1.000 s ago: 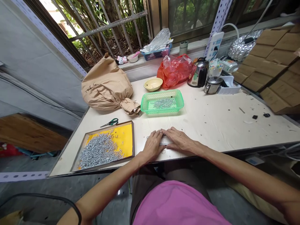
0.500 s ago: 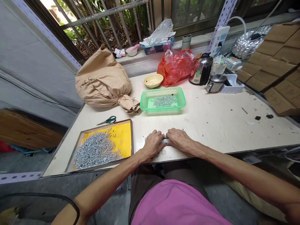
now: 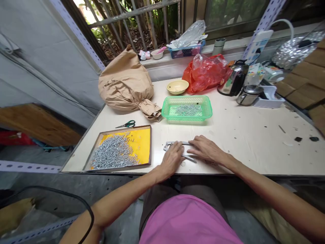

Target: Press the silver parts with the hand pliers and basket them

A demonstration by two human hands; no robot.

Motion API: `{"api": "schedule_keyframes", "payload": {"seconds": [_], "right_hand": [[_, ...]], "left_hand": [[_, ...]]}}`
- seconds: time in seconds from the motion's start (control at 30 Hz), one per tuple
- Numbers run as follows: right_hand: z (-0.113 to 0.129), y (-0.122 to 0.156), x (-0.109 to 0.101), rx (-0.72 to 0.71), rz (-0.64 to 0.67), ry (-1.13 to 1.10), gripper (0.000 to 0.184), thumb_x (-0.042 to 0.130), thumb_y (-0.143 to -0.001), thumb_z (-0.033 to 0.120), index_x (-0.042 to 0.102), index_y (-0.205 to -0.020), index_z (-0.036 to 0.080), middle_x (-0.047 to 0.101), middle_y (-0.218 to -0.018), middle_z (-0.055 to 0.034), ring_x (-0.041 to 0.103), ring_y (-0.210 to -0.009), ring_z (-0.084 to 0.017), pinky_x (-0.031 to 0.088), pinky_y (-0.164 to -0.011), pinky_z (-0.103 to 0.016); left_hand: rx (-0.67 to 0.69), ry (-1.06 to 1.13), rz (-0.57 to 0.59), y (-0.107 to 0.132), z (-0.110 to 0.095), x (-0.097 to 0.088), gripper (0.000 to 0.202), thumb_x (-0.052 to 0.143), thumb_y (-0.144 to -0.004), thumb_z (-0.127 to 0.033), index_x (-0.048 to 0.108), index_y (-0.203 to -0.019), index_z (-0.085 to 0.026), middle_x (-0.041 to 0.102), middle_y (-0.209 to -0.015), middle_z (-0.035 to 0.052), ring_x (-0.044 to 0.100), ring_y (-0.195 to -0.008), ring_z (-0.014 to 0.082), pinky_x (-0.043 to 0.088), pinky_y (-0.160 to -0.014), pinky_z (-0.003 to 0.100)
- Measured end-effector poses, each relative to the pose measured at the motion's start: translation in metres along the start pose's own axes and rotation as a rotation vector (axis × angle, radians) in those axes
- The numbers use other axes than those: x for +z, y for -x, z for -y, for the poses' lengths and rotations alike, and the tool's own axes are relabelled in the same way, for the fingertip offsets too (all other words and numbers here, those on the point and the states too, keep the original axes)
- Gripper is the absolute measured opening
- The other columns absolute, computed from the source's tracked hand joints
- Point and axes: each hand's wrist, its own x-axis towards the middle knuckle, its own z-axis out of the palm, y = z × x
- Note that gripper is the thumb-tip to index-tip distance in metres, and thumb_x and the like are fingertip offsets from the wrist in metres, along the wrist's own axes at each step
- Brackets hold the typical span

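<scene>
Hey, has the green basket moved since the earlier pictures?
No, the green basket hasn't shifted either way on the table; it keeps its place in front of the cream bowl.

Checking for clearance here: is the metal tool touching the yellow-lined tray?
Apart. The head view shows a strip of tabletop between the metal tool and the yellow-lined tray.
</scene>
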Motion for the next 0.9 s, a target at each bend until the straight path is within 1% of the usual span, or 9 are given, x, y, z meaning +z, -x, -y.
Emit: {"api": "schedule_keyframes", "payload": {"seconds": [0.07,0.17,0.3,0.4,0.47,0.53,0.63,0.73,0.9], "right_hand": [[-0.006,-0.001,0.004,0.019,-0.028,-0.022,0.032,0.042,-0.095,0.04,0.064,-0.103,0.019,0.06,-0.096,-0.0082,0.053,-0.093,-0.021,0.04,-0.08,-0.031],[-0.012,-0.009,0.011,0.053,-0.082,0.045,0.026,0.043,-0.094,0.03,0.066,-0.094,0.018,0.061,-0.092,-0.0087,0.052,-0.09,-0.022,0.039,-0.077,-0.032],[-0.024,-0.028,0.009,0.049,-0.101,0.111,0.021,0.047,-0.092,0.029,0.065,-0.086,0.018,0.062,-0.087,-0.0073,0.052,-0.085,-0.022,0.036,-0.074,-0.032],[-0.022,-0.035,0.002,0.072,-0.094,0.127,0.02,0.047,-0.092,0.027,0.065,-0.09,0.018,0.062,-0.089,-0.0079,0.052,-0.086,-0.023,0.035,-0.074,-0.033],[-0.009,-0.034,-0.002,0.058,-0.097,0.136,0.02,0.046,-0.092,0.024,0.065,-0.095,0.017,0.062,-0.092,-0.009,0.051,-0.088,-0.023,0.036,-0.075,-0.033],[0.012,-0.033,-0.002,-0.028,-0.08,0.103,0.022,0.044,-0.092,0.022,0.065,-0.096,0.018,0.061,-0.094,-0.0089,0.051,-0.089,-0.022,0.036,-0.076,-0.032],[0.051,-0.033,0.005,-0.251,0.03,0.005,0.021,0.043,-0.092,0.019,0.064,-0.091,0.02,0.06,-0.092,-0.0068,0.052,-0.085,-0.019,0.036,-0.073,-0.029],[0.083,-0.039,0.016,-0.427,0.141,-0.046,0.018,0.046,-0.089,0.015,0.062,-0.094,0.019,0.06,-0.094,-0.0065,0.053,-0.086,-0.019,0.037,-0.073,-0.028],[0.102,-0.052,0.025,-0.448,0.228,0.034,0.023,0.043,-0.084,0.003,0.061,-0.089,0.017,0.06,-0.09,-0.0083,0.054,-0.086,-0.019,0.037,-0.073,-0.03]], "left_hand": [[0.009,0.045,-0.041,0.011,-0.011,0.008,0.03,0.049,-0.091,-0.024,0.05,-0.12,-0.016,0.045,-0.139,0.0161,0.034,-0.136,0.0272,0.036,-0.107,0.047],[0.043,0.101,-0.046,0.021,-0.029,0.016,0.029,0.049,-0.091,-0.028,0.051,-0.119,-0.019,0.052,-0.133,0.014,0.039,-0.133,0.0266,0.035,-0.107,0.047],[0.05,0.149,-0.02,0.024,-0.043,0.019,0.025,0.049,-0.091,-0.032,0.055,-0.112,-0.019,0.062,-0.114,0.0112,0.048,-0.124,0.0257,0.03,-0.109,0.052],[0.053,0.176,-0.028,0.026,-0.044,0.019,0.033,0.052,-0.09,-0.034,0.052,-0.12,-0.019,0.058,-0.123,0.0127,0.043,-0.13,0.0267,0.029,-0.11,0.052],[0.064,0.19,-0.043,0.032,-0.046,0.017,0.04,0.053,-0.089,-0.035,0.048,-0.126,-0.019,0.052,-0.133,0.0128,0.037,-0.134,0.027,0.03,-0.11,0.05],[0.081,0.211,-0.068,0.043,-0.049,0.013,0.04,0.053,-0.09,-0.036,0.049,-0.126,-0.018,0.05,-0.136,0.012,0.034,-0.136,0.0264,0.033,-0.11,0.046],[0.05,0.248,-0.131,0.067,-0.051,0.002,0.026,0.049,-0.092,-0.03,0.06,-0.112,-0.018,0.06,-0.12,0.0094,0.049,-0.121,0.0218,0.041,-0.103,0.037],[-0.139,0.217,-0.222,0.093,-0.035,-0.017,0.02,0.046,-0.093,-0.025,0.065,-0.098,-0.019,0.065,-0.099,0.0066,0.058,-0.097,0.0178,0.048,-0.087,0.032],[-0.573,-0.024,-0.369,0.127,0.035,-0.058,0.02,0.048,-0.092,-0.024,0.066,-0.093,-0.017,0.064,-0.088,0.0062,0.054,-0.089,0.0194,0.045,-0.082,0.034]]}}
